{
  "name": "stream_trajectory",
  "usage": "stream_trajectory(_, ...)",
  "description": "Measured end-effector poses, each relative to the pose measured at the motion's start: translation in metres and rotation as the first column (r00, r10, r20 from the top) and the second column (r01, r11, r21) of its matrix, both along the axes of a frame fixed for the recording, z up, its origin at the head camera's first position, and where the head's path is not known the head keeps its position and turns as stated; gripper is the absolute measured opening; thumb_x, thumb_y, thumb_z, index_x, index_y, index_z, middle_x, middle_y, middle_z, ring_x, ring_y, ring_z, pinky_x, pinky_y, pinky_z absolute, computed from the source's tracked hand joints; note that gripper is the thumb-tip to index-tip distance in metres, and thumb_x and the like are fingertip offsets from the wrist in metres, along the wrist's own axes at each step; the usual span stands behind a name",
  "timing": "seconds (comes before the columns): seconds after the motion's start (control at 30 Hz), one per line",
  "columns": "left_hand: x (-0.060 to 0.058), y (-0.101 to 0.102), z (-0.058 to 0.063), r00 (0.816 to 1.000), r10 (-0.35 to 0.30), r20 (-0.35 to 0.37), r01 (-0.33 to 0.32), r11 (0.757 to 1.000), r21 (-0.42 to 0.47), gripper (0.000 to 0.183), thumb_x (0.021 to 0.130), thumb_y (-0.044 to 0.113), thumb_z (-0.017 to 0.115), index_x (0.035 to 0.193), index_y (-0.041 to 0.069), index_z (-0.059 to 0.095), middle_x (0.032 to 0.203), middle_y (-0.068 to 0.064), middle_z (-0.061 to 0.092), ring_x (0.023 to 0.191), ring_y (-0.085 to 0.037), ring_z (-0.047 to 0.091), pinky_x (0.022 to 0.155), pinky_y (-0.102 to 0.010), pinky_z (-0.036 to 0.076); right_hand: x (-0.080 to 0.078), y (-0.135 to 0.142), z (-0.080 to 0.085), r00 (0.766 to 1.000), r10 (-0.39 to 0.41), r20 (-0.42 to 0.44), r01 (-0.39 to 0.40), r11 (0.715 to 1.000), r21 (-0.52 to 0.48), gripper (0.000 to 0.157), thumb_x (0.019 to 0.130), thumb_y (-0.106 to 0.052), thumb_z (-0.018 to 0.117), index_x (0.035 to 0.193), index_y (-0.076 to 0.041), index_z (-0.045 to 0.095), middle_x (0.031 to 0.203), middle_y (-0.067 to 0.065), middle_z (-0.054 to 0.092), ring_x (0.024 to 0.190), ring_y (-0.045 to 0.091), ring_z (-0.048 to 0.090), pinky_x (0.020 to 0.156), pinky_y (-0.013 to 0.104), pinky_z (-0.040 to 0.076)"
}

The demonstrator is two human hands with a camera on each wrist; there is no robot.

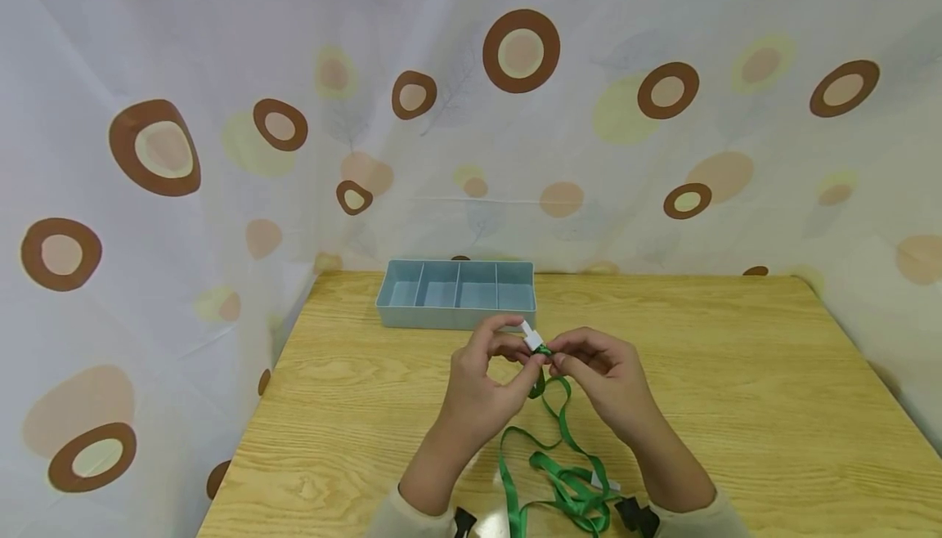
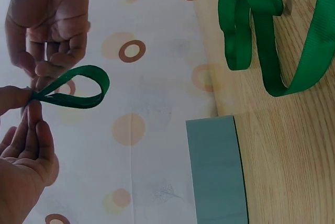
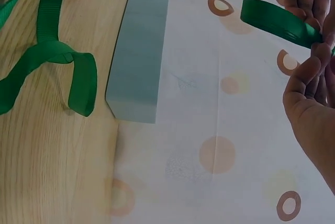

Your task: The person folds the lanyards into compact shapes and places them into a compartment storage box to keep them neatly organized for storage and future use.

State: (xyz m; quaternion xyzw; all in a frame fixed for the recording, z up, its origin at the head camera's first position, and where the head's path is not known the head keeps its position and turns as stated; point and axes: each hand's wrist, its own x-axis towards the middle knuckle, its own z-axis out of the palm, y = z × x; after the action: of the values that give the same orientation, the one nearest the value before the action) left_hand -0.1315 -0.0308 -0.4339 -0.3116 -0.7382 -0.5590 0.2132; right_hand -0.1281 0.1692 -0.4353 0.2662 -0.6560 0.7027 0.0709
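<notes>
Both hands meet above the table, fingertips close together. My left hand (image 1: 478, 387) pinches a green ribbon (image 1: 540, 350) right beside a small white piece (image 1: 533, 338) with a narrower tip, which points up between its fingers. The right hand (image 1: 611, 374) pinches the ribbon at the same spot from the other side. A folded ribbon loop (image 2: 102, 85) sticks out from the pinch in the left wrist view, and the loop (image 3: 275, 20) shows in the right wrist view too. The pinched ends are partly hidden by fingers. The rest of the ribbon hangs down and lies in loose curls on the table.
A blue-grey tray (image 1: 456, 319) with several compartments stands at the back of the wooden table (image 1: 353, 407), just beyond the hands. Another white piece (image 1: 602, 481) lies among the ribbon curls near the front. Behind the table hangs a patterned cloth (image 1: 441, 31).
</notes>
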Motion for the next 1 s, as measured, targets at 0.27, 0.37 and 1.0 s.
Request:
stream_trajectory(0.27,-0.002,-0.004,0.005,0.999,0.029,0.019,-0.031,0.997,0.07,0.042,0.098,0.003,0.075,0.135,0.006,0.056,0.097,-0.008,0.077,0.087,-0.018,0.074,0.083,-0.033,0.063,-0.002,0.001,-0.011,0.998,-0.038,0.041,0.033,0.992,0.119,0.013,0.101,0.008,0.063,0.113,0.008,0.068,0.105,-0.001,0.072,0.091,0.01,0.069,0.08,0.024,0.061)
stream_trajectory(0.37,-0.002,-0.005,0.008,0.999,0.032,0.013,-0.033,0.996,0.086,0.041,0.098,0.002,0.074,0.135,0.005,0.055,0.099,-0.009,0.076,0.088,-0.019,0.073,0.083,-0.034,0.063,-0.003,0.002,-0.016,0.999,-0.005,0.049,-0.004,0.983,0.183,0.014,0.102,0.005,0.064,0.114,0.003,0.069,0.11,0.001,0.069,0.088,0.013,0.066,0.079,0.026,0.059)
stream_trajectory(1.0,0.004,-0.002,0.011,0.997,-0.078,-0.008,0.079,0.993,0.09,0.048,0.097,-0.004,0.073,0.139,0.005,0.051,0.101,-0.012,0.075,0.088,-0.021,0.072,0.084,-0.034,0.062,-0.013,0.006,-0.025,0.943,0.137,0.305,-0.222,0.938,0.266,0.047,0.118,-0.032,0.031,0.109,-0.005,0.068,0.103,0.004,0.067,0.095,0.02,0.065,0.087,0.037,0.056)
